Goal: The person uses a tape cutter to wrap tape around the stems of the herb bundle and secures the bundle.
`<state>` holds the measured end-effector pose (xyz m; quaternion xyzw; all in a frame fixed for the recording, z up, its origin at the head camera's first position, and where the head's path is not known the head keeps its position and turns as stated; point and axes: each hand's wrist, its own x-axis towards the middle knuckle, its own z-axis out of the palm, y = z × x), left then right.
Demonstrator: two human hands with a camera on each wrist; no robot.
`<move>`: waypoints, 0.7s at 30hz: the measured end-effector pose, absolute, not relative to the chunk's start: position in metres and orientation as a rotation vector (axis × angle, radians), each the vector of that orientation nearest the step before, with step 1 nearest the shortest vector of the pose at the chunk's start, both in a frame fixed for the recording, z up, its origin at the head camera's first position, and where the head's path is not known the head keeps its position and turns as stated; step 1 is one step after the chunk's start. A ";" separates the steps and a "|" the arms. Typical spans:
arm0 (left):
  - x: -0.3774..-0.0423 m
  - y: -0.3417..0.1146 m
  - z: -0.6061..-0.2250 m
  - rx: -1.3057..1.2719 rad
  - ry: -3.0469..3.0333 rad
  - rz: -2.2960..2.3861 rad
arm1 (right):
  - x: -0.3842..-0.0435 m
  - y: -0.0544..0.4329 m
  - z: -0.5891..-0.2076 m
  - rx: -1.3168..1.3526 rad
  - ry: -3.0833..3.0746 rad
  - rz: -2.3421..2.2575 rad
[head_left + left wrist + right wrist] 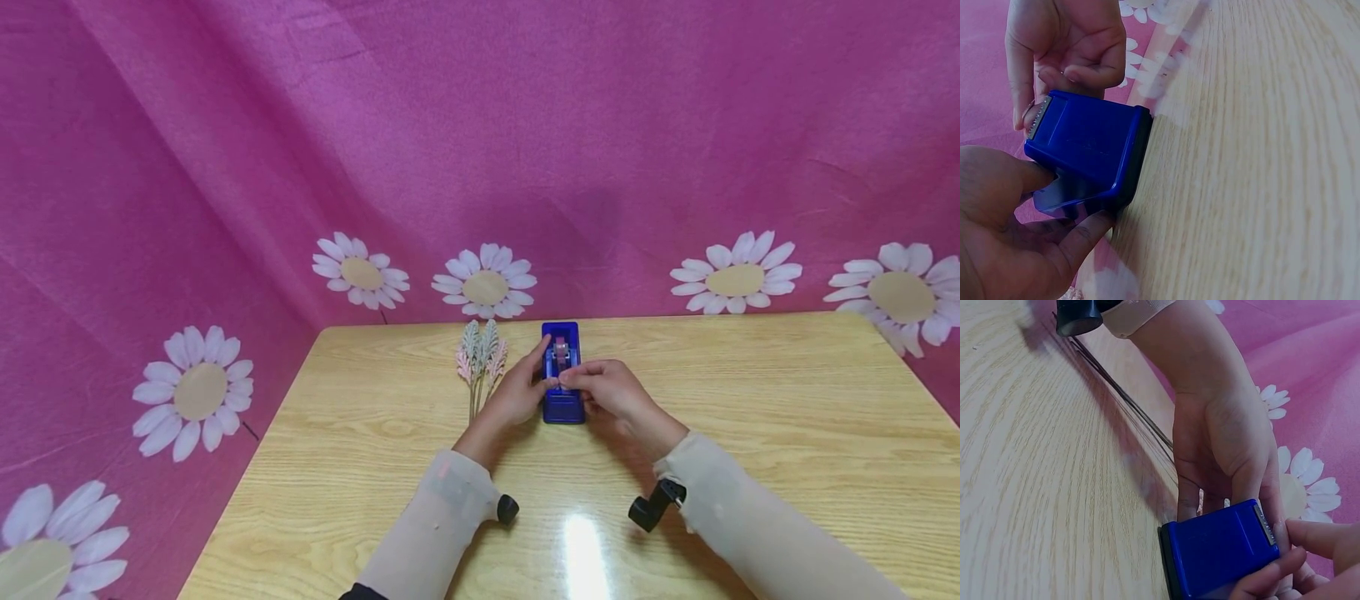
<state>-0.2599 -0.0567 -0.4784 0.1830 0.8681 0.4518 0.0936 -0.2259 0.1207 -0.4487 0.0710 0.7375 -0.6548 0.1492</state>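
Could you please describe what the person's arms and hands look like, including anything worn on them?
The left hand and right hand wear no gloves. A cream left sleeve and a matching right sleeve cover the forearms. The left wrist camera is black and rounded; the right wrist camera is black, on an angled mount.

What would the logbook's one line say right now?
left hand: touching blue tape dispenser | right hand: at dispenser's toothed cutter | sprigs: lying left of dispenser

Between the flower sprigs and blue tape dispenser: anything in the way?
Yes, the left hand lies between flower sprigs and tape dispenser, with bare tabletop beyond it. Head view shows this.
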 end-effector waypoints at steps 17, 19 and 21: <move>-0.260 -0.056 -0.478 0.532 2.564 1.346 | -0.222 0.122 -0.446 0.152 2.179 -1.859; -0.259 -0.056 -0.478 0.527 2.564 1.350 | -0.221 0.122 -0.445 0.149 2.181 -1.856; -0.259 -0.056 -0.479 0.520 2.563 1.353 | -0.221 0.122 -0.444 0.152 2.179 -1.855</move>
